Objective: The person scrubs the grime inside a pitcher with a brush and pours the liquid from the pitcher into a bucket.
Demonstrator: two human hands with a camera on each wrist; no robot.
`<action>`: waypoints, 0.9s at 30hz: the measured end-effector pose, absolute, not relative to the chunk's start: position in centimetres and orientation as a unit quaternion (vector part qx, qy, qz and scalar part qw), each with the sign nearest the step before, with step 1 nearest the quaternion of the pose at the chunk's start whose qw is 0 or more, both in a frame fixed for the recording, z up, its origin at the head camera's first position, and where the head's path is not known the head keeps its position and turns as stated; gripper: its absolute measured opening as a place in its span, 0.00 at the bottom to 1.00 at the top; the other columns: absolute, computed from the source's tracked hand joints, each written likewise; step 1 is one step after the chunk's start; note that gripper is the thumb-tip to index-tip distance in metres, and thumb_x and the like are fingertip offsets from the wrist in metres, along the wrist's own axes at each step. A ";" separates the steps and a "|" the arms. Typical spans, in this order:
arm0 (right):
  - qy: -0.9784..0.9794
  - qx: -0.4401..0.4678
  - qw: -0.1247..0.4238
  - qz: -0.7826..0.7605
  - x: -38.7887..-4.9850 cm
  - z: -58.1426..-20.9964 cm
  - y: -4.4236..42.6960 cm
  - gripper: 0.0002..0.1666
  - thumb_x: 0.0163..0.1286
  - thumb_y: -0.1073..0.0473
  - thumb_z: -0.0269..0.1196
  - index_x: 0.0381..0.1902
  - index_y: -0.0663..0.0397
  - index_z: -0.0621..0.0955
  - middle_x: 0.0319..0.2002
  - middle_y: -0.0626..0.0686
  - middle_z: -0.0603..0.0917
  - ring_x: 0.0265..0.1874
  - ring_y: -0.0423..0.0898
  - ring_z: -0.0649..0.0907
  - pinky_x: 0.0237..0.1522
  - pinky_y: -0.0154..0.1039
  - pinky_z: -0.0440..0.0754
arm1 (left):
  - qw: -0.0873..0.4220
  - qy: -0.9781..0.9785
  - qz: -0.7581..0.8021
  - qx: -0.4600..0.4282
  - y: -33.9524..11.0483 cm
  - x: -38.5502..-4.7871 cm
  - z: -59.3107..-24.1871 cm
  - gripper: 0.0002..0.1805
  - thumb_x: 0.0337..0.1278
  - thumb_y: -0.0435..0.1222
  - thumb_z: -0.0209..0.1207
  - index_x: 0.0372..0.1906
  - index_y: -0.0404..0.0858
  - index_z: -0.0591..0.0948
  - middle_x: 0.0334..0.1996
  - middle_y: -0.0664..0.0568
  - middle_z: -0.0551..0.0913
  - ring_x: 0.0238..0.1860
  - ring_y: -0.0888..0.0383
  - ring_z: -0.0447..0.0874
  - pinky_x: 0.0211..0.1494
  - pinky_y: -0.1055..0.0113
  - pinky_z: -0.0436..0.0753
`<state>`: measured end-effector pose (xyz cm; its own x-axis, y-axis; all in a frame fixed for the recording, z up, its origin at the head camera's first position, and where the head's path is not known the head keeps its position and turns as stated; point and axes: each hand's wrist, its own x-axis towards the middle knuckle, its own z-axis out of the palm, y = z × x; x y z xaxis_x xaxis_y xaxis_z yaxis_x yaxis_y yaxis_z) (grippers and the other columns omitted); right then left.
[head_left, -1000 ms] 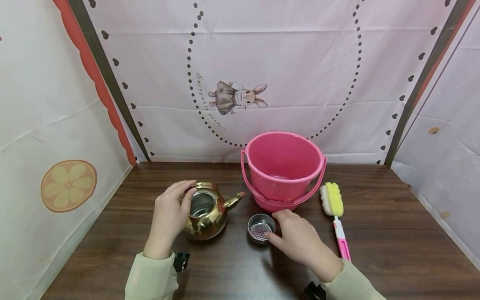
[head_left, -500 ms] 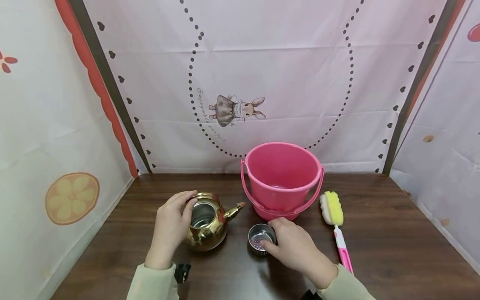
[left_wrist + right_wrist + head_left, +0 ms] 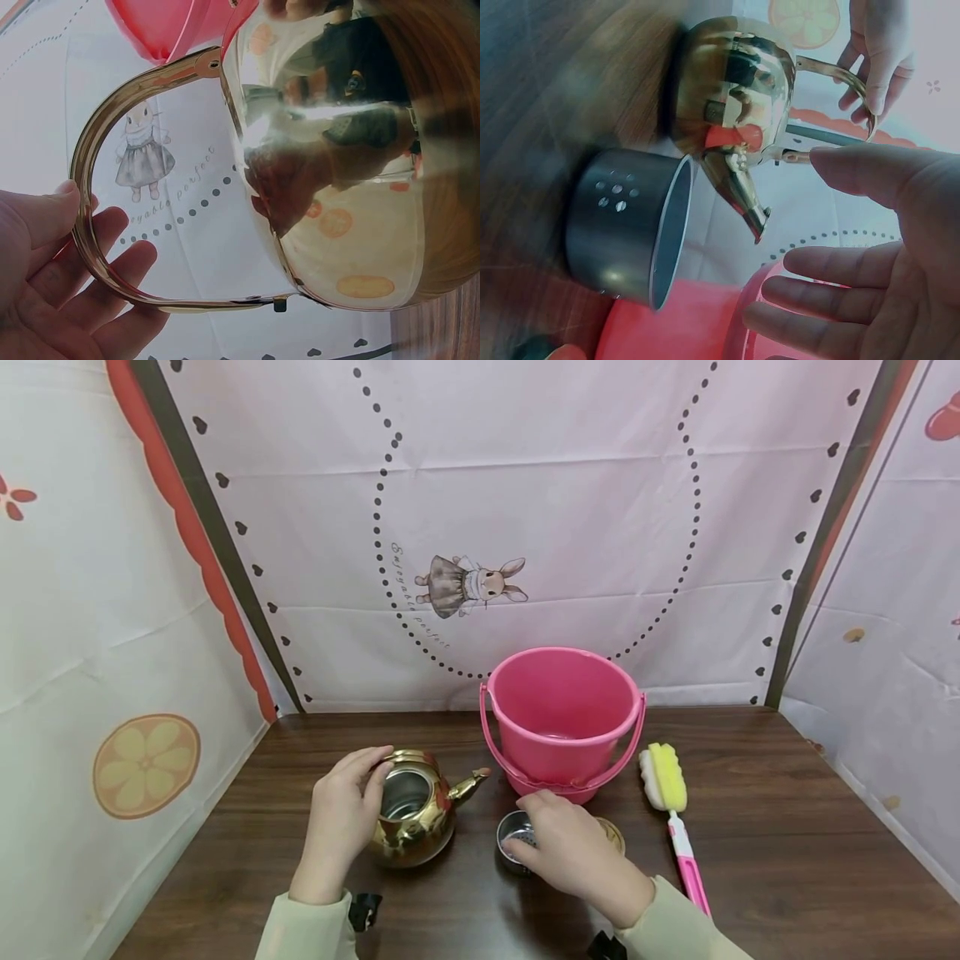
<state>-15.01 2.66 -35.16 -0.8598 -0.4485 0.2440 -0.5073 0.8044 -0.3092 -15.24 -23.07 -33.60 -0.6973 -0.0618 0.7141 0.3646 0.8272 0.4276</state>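
Note:
A shiny gold teapot (image 3: pixel 417 835) without a lid stands on the brown table, spout toward the right. My left hand (image 3: pixel 339 818) holds its arched handle; in the left wrist view the thumb and fingers lie around that gold handle (image 3: pixel 86 172). To the right is a small round metal strainer (image 3: pixel 508 847) with a perforated bottom. My right hand (image 3: pixel 573 847) hovers over its right side. In the right wrist view the fingers (image 3: pixel 840 262) are extended and apart from the strainer's wall (image 3: pixel 619 232). Behind my right hand, part of a round gold piece (image 3: pixel 613 835) shows.
A pink bucket (image 3: pixel 562 760) with its handle hanging in front stands behind the strainer. Farther right lies a sponge brush (image 3: pixel 670 785) with a pink and white handle. Printed cloth walls (image 3: pixel 600 527) close off the back and both sides.
My right hand has shifted left, farther over the strainer, uncovering part of the round gold piece behind it. The left hand keeps its hold on the teapot handle. The head view has tilted up slightly.

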 end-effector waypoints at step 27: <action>-0.948 0.254 0.048 0.185 -16.5 -34.1 -0.5 0.28 0.62 0.43 0.63 0.51 0.59 0.79 0.46 0.55 0.82 0.44 0.50 0.83 0.44 0.47 0.82 | 0.375 -0.879 -0.282 -0.085 -23.1 -15.3 -33.7 0.11 0.55 0.27 0.62 0.44 0.31 0.84 0.41 0.40 0.86 0.38 0.47 0.86 0.35 0.54 0.83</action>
<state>-16.51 -0.47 -34.09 -0.8662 -0.4640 0.1857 -0.4997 0.8023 -0.3264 -15.26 -23.11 -33.66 -0.7037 -0.0619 0.7078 0.3620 0.8259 0.4322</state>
